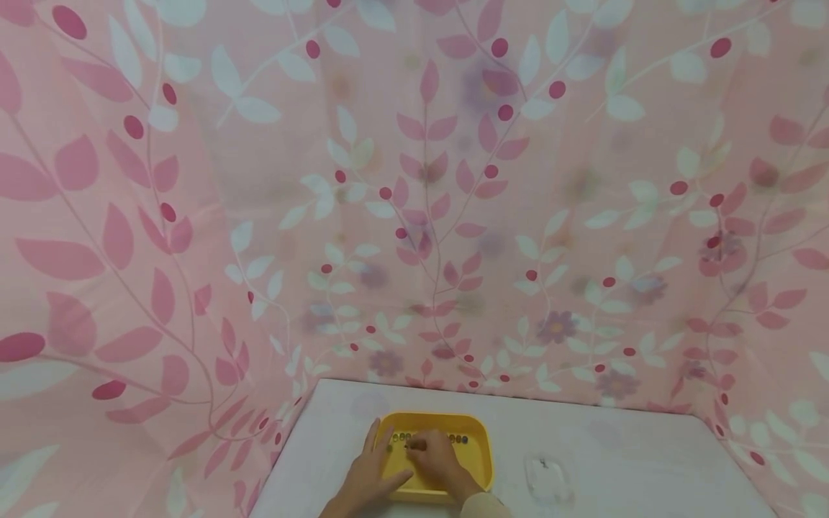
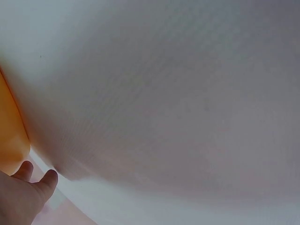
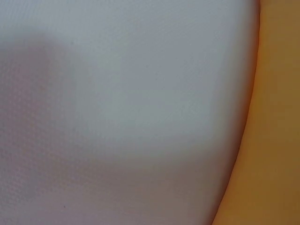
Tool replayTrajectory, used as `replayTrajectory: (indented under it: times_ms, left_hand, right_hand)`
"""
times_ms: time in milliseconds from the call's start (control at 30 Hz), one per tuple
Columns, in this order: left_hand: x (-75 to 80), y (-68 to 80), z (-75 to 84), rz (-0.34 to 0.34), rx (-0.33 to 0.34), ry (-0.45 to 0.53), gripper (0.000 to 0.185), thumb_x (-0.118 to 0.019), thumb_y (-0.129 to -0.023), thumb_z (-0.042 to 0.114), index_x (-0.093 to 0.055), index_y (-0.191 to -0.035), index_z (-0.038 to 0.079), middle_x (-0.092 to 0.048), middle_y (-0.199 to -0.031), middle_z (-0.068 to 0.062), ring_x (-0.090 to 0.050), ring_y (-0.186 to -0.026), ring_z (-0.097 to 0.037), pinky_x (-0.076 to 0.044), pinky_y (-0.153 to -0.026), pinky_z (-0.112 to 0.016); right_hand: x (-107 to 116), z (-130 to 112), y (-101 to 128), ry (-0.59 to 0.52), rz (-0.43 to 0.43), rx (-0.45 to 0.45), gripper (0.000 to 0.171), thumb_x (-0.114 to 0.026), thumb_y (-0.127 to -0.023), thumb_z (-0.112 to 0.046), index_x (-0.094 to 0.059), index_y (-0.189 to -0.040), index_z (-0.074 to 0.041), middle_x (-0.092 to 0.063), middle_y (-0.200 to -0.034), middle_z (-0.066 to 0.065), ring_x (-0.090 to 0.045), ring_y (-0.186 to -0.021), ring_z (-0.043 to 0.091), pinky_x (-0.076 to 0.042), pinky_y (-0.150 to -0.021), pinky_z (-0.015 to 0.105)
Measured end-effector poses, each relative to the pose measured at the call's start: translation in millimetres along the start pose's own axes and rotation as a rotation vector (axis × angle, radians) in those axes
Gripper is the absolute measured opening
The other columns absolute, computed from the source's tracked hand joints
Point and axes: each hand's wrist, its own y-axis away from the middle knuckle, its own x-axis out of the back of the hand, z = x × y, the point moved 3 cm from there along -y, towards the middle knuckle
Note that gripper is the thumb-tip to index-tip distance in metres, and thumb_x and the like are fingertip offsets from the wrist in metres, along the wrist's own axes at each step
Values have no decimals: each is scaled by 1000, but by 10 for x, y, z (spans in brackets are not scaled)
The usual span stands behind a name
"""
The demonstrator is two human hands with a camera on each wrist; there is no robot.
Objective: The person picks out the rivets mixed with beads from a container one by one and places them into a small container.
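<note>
Near edge of the table [image 1: 622, 460]: a pale sleeve [image 1: 482, 506] at the right wrist.

Left hand [image 1: 369, 471] lies on the left rim of the yellow tray [image 1: 478, 450], fingers straight along the outer wall, thumb over the rim; it steadies the tray, no curl round it. The left wrist view shows two fingertips [image 2: 47, 180] beside the tray's orange-yellow wall, table surface beyond.

Right hand [image 1: 435, 459] is inside the tray, fingers bent down at a row of small dark and pale beads [image 1: 453, 438] along the far wall. The hand covers the middle of the row; I cannot tell if it pinches one. The right wrist view shows only table and tray edge.

Right of the tray, apart from it: a clear plastic bag [image 1: 547, 478], flat on the table.

Behind and to both sides: a pink leaf-print curtain [image 1: 414, 216].
</note>
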Motion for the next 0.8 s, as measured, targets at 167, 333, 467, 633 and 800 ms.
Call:
replayTrajectory:
  times_ms: [167,333,467,633,800]
  left_hand:
    - [9,-12,10,-5,11,-12,91,-70,-85,54,-35,-152,4,-19,-158,-32,-62,-77,-18,-55,-62,-38]
    - [9,-44,-7,-8,20,-20,92,-70,-85,56,-34,-153,5,-19,-159,-30,-64,-82,-23,-56,-66,-43]
    - [-4,-50,-25,-14,28,-20,92,-69,-85,57,-34,-153,6,-18,-159,-29,-64,-83,-22,-57,-68,-44]
    - [-16,-38,-35,-15,40,0,90,-69,-85,56,-35,-153,7,-18,-159,-29,-64,-85,-24,-56,-70,-46]
    - [-50,-18,-45,-36,68,-1,91,-69,-85,56,-34,-154,8,-15,-161,-27,-62,-85,-23,-56,-69,-46]
  right_hand:
    - [16,-17,-2,84,29,95,9,-75,-78,-9,-79,-86,-10,-77,-85,-3,-69,-85,11,-56,-80,33]
    - [58,-35,-14,116,23,104,9,-75,-76,-5,-79,-81,-11,-76,-83,-3,-66,-81,9,-55,-79,33]
    - [74,-23,-15,105,-14,56,7,-77,-77,-5,-78,-81,-11,-76,-82,-3,-67,-82,12,-55,-82,36]
    - [70,11,-17,69,-47,4,7,-76,-79,-4,-78,-83,-11,-76,-82,-2,-66,-83,13,-55,-82,37]
    - [46,35,-1,77,-57,3,9,-75,-79,-2,-77,-83,-10,-73,-81,0,-60,-77,8,-52,-72,28]
